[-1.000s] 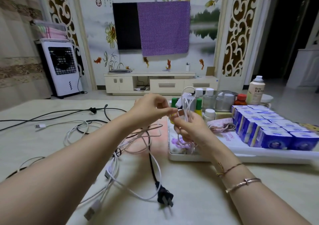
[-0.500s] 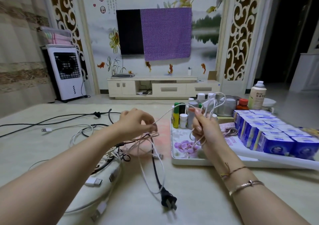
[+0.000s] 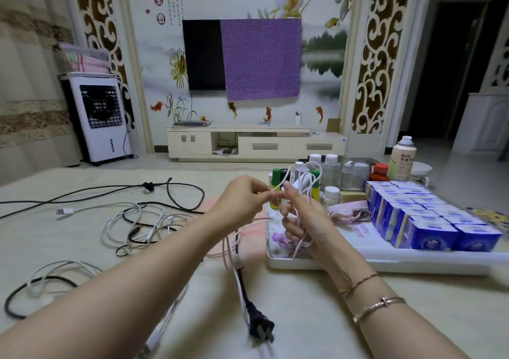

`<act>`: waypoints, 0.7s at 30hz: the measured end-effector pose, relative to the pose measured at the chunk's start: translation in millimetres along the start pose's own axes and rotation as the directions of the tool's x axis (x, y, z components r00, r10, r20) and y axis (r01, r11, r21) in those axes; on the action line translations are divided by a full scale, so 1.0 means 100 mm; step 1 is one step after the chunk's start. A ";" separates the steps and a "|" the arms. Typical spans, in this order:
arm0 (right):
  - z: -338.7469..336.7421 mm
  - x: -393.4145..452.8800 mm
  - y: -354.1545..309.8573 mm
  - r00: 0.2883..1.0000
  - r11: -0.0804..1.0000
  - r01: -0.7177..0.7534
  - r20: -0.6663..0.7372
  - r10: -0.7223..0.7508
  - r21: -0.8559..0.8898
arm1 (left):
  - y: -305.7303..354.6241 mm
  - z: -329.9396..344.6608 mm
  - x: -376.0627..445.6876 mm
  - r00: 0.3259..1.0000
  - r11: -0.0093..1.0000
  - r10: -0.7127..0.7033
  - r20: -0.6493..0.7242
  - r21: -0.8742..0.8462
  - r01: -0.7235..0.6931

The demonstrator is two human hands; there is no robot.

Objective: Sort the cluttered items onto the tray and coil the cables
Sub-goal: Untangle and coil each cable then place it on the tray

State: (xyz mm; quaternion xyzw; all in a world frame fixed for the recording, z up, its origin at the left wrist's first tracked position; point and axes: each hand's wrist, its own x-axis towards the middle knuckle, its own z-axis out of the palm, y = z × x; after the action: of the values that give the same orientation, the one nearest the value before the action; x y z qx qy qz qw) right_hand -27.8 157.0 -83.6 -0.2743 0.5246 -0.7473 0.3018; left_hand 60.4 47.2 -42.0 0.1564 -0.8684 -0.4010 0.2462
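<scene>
Centre of frame: left hand (image 3: 242,201) pinches a white cable (image 3: 305,182); right hand (image 3: 304,218) grasps its gathered loops above the tray (image 3: 385,262) edge.

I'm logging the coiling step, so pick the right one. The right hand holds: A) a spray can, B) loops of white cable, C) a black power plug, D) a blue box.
B: the right hand has loops of white cable gathered in its fingers above the tray, while the left hand pinches the same cable's free run.
</scene>
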 end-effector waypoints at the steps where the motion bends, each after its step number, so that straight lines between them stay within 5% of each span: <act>1: -0.01 0.00 0.00 1.000 1.000 -0.002 -0.012 0.002 -0.001 | 0.00 0.03 0.00 1.000 1.000 -0.024 0.019 -0.003 0.024; 8: -0.08 0.02 0.02 0.997 0.998 0.055 -0.048 -0.057 -0.029 | -0.06 0.09 -0.06 0.986 0.996 -0.088 0.139 0.030 0.085; 15: -0.11 0.12 0.02 0.992 0.961 0.107 -0.099 -0.084 0.254 | -0.19 -0.08 -0.14 0.970 0.983 -0.087 0.227 -0.138 0.120; 21: -0.07 0.07 0.03 0.996 0.986 0.072 -0.068 -0.062 0.151 | -0.11 0.00 -0.16 0.977 0.980 -0.068 0.203 -0.171 0.104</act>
State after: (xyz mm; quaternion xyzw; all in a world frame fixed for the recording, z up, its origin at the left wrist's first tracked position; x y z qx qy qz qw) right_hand -37.0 155.6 -88.4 -0.2443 0.4652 -0.8035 0.2800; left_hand 74.9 48.1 -55.5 0.1308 -0.8408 -0.5019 0.1548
